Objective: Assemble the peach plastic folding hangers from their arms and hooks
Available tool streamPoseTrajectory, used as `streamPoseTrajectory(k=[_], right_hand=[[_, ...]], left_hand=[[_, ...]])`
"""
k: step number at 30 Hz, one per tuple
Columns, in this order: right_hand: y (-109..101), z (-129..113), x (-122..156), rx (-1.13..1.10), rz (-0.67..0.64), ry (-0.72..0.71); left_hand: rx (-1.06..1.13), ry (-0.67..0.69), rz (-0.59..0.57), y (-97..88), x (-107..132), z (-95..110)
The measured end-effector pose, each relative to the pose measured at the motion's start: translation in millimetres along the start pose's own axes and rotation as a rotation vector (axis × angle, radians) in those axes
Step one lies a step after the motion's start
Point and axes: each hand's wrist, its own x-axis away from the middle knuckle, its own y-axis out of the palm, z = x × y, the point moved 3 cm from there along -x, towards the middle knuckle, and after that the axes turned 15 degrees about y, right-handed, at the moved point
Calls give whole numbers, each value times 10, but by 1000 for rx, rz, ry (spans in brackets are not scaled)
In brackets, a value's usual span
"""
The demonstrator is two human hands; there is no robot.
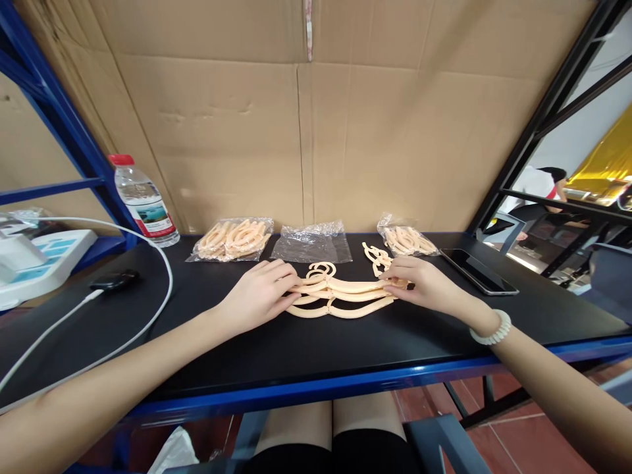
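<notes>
Cream hangers [355, 288] are stacked at the middle of the black tabletop [296, 362], lengthwise left to right; left end is pinched between thumb and fingers of the left hand [264, 293]; right end is pinched the same way by the right hand [419, 283]; so both grips are clamped on the stack; whether it is lifted can't be told; nearest hanger is spread in a shallow double curve, joined mid-span; hooks [333, 270] are pointed to the far side; a loose folded hanger [375, 257] is placed just beyond the right hand, contact unclear; along the far edge, a bagged bundle [232, 238] is set at left, a flat clear bag [312, 242] at centre, a smaller bagged bundle [407, 241] at right; a phone [478, 271] is laid right of that; at far left, a red-capped bottle [143, 201] is stood by the cardboard [222, 131]; nearer, a white cable [90, 296] is plugged into a black device [116, 280]; a pale bracelet [491, 329] is worn on the right wrist.
</notes>
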Motion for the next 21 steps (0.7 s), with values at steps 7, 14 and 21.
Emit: streamPoseTrajectory(k=[7,14,21], right_hand=[[-258,126,25,-166,268,217],[-499,215,-155,-176,274,342],[77,-275,-150,-29,-208,125]], left_hand=[[59,-29,122,-46,62,16],[242,-113,18,-97,92,-228],[332,-64,-188,151,148,-267]])
